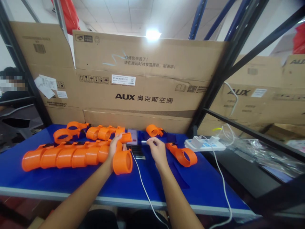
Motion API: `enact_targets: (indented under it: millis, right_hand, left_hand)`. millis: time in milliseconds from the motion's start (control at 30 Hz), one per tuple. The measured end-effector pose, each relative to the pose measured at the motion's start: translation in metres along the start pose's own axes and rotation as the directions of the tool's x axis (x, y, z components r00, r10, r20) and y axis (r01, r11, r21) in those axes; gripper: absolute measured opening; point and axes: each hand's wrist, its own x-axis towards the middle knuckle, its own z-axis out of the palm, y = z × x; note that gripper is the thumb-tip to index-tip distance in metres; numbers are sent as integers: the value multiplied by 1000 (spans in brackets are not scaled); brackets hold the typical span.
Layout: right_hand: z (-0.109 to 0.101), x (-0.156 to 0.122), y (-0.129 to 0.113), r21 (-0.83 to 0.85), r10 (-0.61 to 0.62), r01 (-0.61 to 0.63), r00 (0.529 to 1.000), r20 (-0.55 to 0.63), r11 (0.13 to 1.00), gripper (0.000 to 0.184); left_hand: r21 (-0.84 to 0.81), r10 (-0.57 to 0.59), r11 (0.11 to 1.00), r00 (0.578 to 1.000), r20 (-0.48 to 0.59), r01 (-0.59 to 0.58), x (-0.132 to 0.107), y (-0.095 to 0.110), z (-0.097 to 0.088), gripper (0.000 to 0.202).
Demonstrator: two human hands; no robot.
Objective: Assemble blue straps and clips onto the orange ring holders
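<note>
Warehouse-type factory workshop, assembly bench. Steel rack uprights [216, 79] around a blue tabletop [59, 181], big AUX shipping cartons [147, 86] walling its far edge, batch of identical orange ring parts [71, 156] lined up along it, power strip [205, 145] at right edge, another person [9, 92] at far left.
</note>
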Motion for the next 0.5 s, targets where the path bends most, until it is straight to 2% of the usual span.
enact_targets:
  millis: [100, 167, 233, 300, 500]
  right_hand:
    - [5, -8, -1, -240, -60, 97, 986, 156, 966, 7]
    - [8, -15, -1, -416, -93, 219, 949, 302, 883, 2]
    - [9, -20, -1, -496, -99, 317, 904, 415, 808, 2]
    - [9, -21, 0, -523, -99, 362, 880, 464, 772, 2]
    - [3, -20, 2, -578, -80, 408, 858, 507, 707, 3]
  left_hand:
    - [-9, -23, 1000, 999, 24, 23, -3, 0, 2, 36]
    - [-2, -19, 1000, 999, 32, 19, -5, 0, 3, 36]
    - [0, -12, 1000, 999, 32, 12, -6, -1, 3, 35]
    - [2, -3, 1000, 999, 38, 3, -6, -3, 3, 35]
    - [27, 65, 997, 993, 97, -68, -1, -9, 0, 31]
